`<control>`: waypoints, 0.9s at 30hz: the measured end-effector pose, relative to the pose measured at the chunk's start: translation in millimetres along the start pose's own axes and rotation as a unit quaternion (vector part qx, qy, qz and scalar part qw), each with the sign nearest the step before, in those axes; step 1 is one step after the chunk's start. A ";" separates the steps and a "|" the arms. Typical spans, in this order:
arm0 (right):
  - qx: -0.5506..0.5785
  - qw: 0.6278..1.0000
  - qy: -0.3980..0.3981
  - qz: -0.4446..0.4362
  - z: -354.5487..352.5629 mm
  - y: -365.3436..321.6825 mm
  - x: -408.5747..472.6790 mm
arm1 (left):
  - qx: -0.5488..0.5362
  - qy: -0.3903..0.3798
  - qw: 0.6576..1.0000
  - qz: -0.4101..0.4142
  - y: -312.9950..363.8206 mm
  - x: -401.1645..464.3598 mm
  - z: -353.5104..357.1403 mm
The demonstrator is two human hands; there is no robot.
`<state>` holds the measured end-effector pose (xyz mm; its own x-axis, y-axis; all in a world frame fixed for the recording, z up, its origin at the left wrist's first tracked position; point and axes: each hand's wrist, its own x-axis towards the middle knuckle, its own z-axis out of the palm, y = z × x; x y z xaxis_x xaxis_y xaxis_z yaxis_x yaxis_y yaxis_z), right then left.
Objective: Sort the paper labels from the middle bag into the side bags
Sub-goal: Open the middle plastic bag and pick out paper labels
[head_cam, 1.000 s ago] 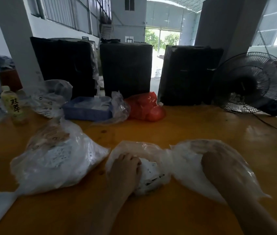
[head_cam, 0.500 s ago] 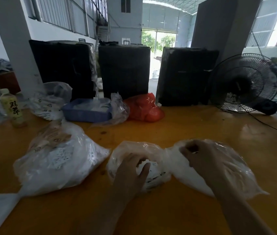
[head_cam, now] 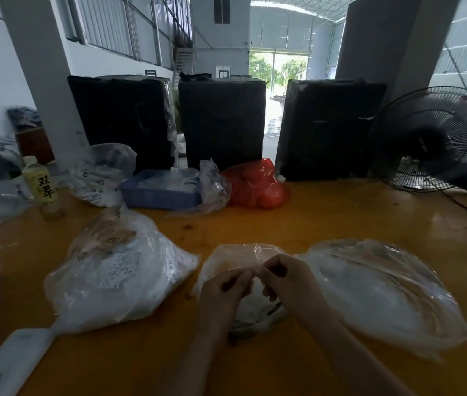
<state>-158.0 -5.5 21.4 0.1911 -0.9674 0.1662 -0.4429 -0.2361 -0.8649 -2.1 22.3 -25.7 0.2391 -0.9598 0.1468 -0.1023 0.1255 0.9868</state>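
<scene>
Three clear plastic bags lie on the orange table. The middle bag (head_cam: 235, 255) is small and holds white paper labels (head_cam: 258, 312) with black print. The left bag (head_cam: 118, 281) is large and full of white labels. The right bag (head_cam: 383, 290) lies flat and looks cloudy white inside. My left hand (head_cam: 222, 290) and my right hand (head_cam: 286, 278) meet over the middle bag, fingertips curled and pinched together at its top. What they pinch is too small and dim to make out.
At the back stand three black wrapped blocks (head_cam: 222, 121), a red bag (head_cam: 255, 184), a blue tray (head_cam: 160, 190) in plastic, another clear bag (head_cam: 100, 172), a drink bottle (head_cam: 42, 187) and a black fan (head_cam: 432, 141) with a cable. A white object (head_cam: 9, 364) lies front left.
My right hand has come out of the right bag and moved left to meet my left hand over the middle bag. My left hand has lifted off the labels.
</scene>
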 end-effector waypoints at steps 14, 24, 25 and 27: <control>-0.297 0.946 -0.099 -0.087 -15.1 16.9 4.4 | -0.422 0.066 0.889 -0.166 14.4 17.0 -15.5; -0.404 0.890 -0.142 -0.157 14.6 21.6 6.5 | -0.448 0.056 0.876 -0.169 10.6 17.0 -22.6; -0.390 0.897 -0.133 -0.161 14.7 19.2 4.4 | -0.444 0.054 0.879 -0.168 9.9 17.6 -22.7; -0.344 0.921 -0.069 -0.171 10.1 14.5 -0.6 | -0.439 0.052 0.880 -0.171 9.7 18.1 -22.6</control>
<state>-155.7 -7.4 4.0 0.5100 -0.8166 0.2703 -0.7776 -0.5720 -0.2612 23.0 11.8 -12.0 0.2030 -0.9565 -0.2093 0.7680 0.0230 0.6400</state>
